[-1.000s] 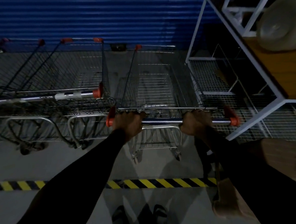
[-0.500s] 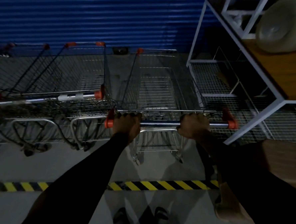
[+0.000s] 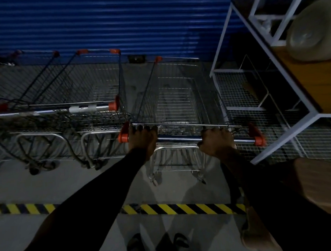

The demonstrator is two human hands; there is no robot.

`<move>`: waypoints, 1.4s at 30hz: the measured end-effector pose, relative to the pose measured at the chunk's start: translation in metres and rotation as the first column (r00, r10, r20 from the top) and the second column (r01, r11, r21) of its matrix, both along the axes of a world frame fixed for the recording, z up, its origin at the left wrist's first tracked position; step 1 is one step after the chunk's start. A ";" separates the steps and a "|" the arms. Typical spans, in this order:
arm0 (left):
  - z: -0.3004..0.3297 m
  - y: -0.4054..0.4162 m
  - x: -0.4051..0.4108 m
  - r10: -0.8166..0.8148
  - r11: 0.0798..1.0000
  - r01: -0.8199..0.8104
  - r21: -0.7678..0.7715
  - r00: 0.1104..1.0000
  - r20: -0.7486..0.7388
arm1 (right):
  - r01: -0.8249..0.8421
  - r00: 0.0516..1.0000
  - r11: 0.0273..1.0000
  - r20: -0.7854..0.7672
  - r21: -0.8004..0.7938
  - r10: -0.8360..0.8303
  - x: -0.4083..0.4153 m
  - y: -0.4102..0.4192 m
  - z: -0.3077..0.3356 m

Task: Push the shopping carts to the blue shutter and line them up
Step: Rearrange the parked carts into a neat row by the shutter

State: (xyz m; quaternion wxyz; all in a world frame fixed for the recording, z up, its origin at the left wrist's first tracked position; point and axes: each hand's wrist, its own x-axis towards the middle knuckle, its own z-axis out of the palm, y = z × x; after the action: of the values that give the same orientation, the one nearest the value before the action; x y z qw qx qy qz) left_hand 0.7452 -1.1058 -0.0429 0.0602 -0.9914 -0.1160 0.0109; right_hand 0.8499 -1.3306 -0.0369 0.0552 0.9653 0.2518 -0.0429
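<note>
A blue shutter [image 3: 100, 22] fills the far wall from ten to one o'clock, its ribbed slats running level across the dim room. Below it, at nine to eleven o'clock, a row of parked carts [image 3: 66, 96] stands with noses toward the shutter, their orange-capped handle [image 3: 53, 111] facing me. At two o'clock a white metal rack [image 3: 276, 107] with wire-mesh shelves rises beside my cart, a wooden panel [image 3: 317, 85] and a pale wrapped bundle [image 3: 312, 33] on it. My shopping cart [image 3: 178, 99] sits at twelve o'clock, between the parked row and the rack, its front rim close to the foot of the shutter and its wire basket nearly level with the neighbouring cart's. I grip its chrome handle bar [image 3: 179, 138] with both hands. My left hand [image 3: 142, 140] is wrapped over the bar just beside the left orange end cap, fingers curled down over the far side. My right hand [image 3: 217, 141] clamps the bar toward the right end cap, knuckles up, fingers folded tight round the tube. Both arms are in dark sleeves. A yellow-and-black hazard stripe [image 3: 181, 208] crosses the grey floor at six o'clock, in front of my sandals [image 3: 158, 246].
</note>
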 end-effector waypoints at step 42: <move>-0.001 0.419 -0.097 0.071 0.997 -0.066 -0.049 0.992 0.109 | -0.271 0.962 0.928 0.088 0.256 0.257 -0.110 0.413 0.037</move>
State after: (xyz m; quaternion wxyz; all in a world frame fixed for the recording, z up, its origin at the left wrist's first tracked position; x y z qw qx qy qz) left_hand 0.6481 -0.6869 -0.0443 0.0309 -0.9870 -0.1527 -0.0393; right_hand 0.7400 -0.9180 -0.0003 -0.0626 0.9220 0.3813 0.0243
